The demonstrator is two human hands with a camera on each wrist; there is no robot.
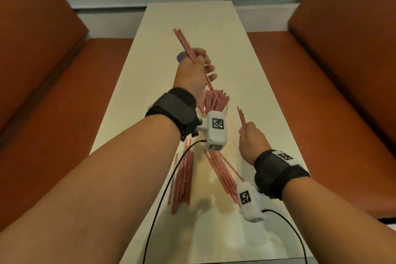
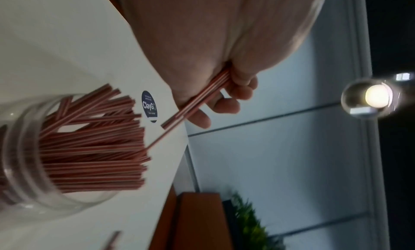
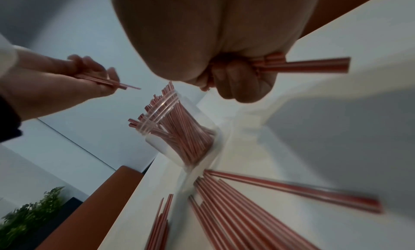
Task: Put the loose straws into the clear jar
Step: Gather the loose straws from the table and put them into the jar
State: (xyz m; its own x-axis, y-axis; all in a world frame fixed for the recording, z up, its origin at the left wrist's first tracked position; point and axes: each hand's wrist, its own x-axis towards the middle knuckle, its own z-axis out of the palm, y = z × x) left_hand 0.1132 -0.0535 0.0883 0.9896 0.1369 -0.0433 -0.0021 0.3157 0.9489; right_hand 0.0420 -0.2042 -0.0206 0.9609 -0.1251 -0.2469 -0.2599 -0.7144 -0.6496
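A clear jar (image 3: 179, 134) stuffed with red-and-white striped straws (image 1: 216, 99) stands mid-table, largely hidden in the head view by my left wrist camera. Above and just beyond it, my left hand (image 1: 203, 64) grips a bundle of straws (image 1: 184, 45) tilted up and to the left. The bundle's lower ends (image 2: 177, 122) point at the jar (image 2: 24, 165), and one thin straw reaches the tops of those inside. To the jar's right, my right hand (image 1: 250, 135) is fisted round a few straws (image 1: 242, 118) that stick upward. Two loose piles (image 1: 182, 178) (image 1: 222, 173) lie on the table nearer me.
The long cream table (image 1: 192, 17) runs away from me between two orange benches (image 1: 53, 92) (image 1: 332, 92). A blue round sticker (image 2: 149, 106) sits on the tabletop past the jar. Black cables (image 1: 167, 188) trail from both wrist cameras across the near table.
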